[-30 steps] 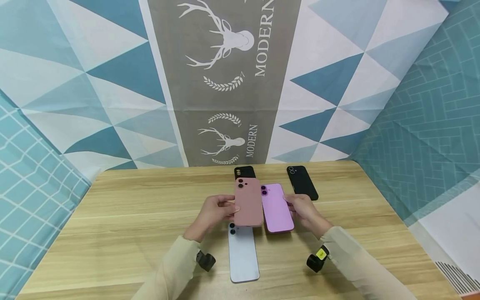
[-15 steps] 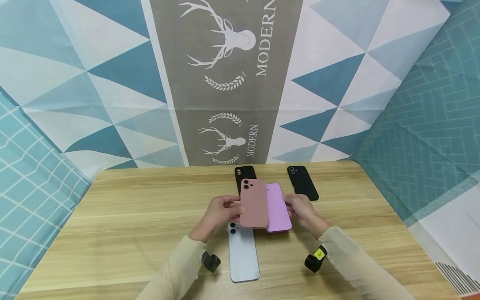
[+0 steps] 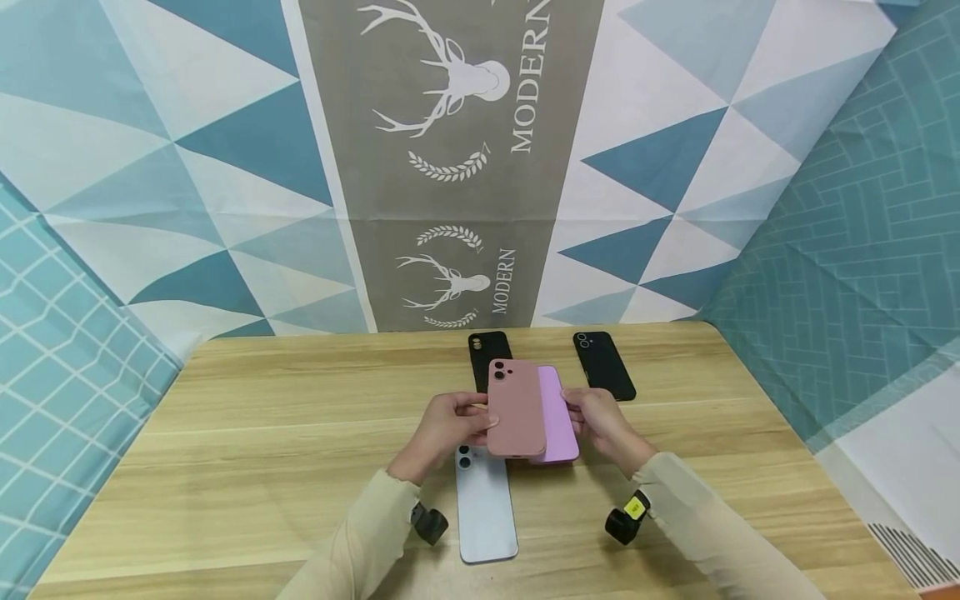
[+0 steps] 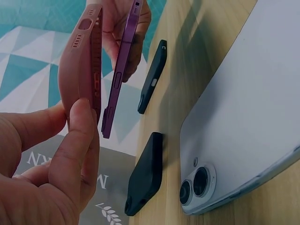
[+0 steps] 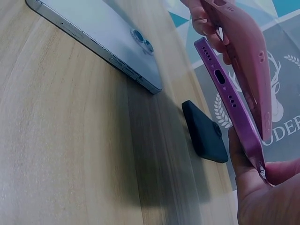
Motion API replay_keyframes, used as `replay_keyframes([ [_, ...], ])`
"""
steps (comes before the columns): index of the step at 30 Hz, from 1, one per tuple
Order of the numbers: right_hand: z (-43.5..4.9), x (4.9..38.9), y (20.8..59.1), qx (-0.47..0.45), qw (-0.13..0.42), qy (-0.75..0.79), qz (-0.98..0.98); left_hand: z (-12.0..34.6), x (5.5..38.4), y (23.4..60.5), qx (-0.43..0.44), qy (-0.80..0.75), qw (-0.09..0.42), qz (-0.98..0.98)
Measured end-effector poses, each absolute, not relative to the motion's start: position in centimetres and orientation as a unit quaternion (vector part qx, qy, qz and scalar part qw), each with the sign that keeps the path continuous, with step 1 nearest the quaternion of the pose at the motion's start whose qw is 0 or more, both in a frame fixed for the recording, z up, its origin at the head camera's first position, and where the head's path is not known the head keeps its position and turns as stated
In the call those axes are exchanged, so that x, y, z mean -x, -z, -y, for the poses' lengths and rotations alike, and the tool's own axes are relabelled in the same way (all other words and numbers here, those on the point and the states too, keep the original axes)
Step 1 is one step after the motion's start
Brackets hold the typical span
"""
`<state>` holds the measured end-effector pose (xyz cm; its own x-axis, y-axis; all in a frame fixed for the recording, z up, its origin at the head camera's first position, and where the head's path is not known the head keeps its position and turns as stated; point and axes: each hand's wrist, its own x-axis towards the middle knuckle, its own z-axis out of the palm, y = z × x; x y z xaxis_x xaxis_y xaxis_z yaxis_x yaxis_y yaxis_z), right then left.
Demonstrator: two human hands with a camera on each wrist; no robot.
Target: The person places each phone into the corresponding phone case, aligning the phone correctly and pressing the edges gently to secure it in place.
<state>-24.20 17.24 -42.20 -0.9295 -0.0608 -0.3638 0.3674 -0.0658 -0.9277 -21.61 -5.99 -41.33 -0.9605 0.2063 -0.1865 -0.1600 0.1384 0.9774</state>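
My left hand [image 3: 450, 421] pinches a pink phone case [image 3: 517, 412] by its left edge, back side up. In my right hand [image 3: 603, 417] is a purple phone [image 3: 558, 425], gripped at its right edge. The case overlaps the phone's left part from above in the head view. From the left wrist view, the case [image 4: 77, 65] and the phone [image 4: 122, 70] stand nearly parallel with a narrow gap between them, the case's hollow side facing the phone. Both are raised over the table. The phone's port end [image 5: 225, 84] shows in the right wrist view.
A white phone [image 3: 487, 512] lies back up on the wooden table [image 3: 262, 467], nearest the body. Two black phone cases lie farther back: one case [image 3: 487, 346] partly behind the pink case, the other case [image 3: 606, 367] to the right. A patterned cloth wall [image 3: 450, 275] rises behind the table.
My left hand has moved right with the pink case, which now covers much of the purple phone. My right hand has shifted slightly left with the phone.
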Motion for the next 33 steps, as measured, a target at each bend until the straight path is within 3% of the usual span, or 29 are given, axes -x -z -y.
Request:
replay_keyframes([
  [33, -16.3, 23.9, 41.7, -0.109, 0.16, 0.746, -0.637, 4.8, 21.3, 41.7, -0.023, -0.647, 0.144, -0.748],
])
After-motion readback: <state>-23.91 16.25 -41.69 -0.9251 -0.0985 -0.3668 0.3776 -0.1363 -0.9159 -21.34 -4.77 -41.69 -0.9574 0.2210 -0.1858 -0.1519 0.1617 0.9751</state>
